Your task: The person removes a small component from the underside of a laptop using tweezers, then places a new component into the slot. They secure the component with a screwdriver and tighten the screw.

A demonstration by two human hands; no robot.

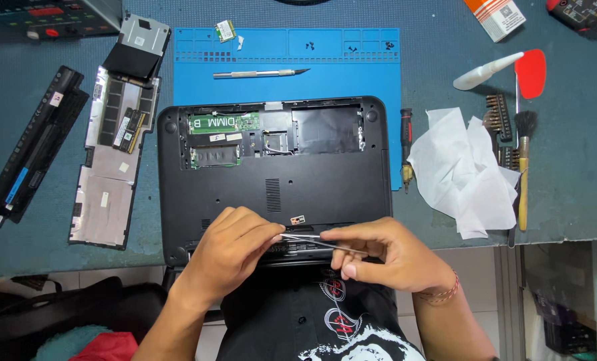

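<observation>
while the battery [30,148] and the cover [116,155] lie off at the far left of the bench [572,180], the laptop [275,175] sits bottom up on the blue mat [288,52], its memory bay open. the left hand [230,249] rests on the near edge, its grip pinched shut on the tip end of the tweezers [320,241]. they lie nearly level, long axis running left to right along that edge, directly between the two hands. the right hand [386,256] has its grip closed round their other end, thumb tucked under. both hands touch them, neither plainly nearer. a knife [261,73] lies on the mat, a screwdriver [406,148] beside it, then tissue [464,168] and a brush [524,167].
</observation>
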